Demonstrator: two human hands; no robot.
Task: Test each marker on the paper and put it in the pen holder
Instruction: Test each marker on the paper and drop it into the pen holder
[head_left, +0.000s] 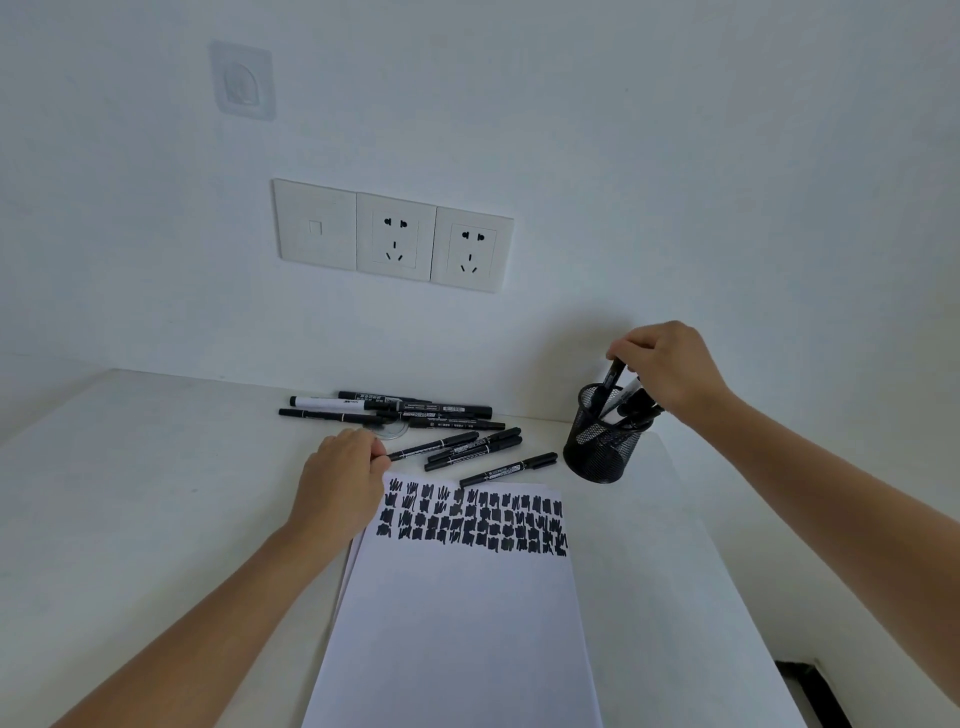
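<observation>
Head cam: R hand (670, 369) above pen holder (602, 449), grip pinching marker (614, 380); L hand (340, 478) knuckles-up, grip holding second marker (434, 447)

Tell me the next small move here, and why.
Probably release: the right hand pinches a marker whose lower end is already inside the mesh pen holder. The left hand holds the end of the next marker on the table, ready for testing.
</observation>
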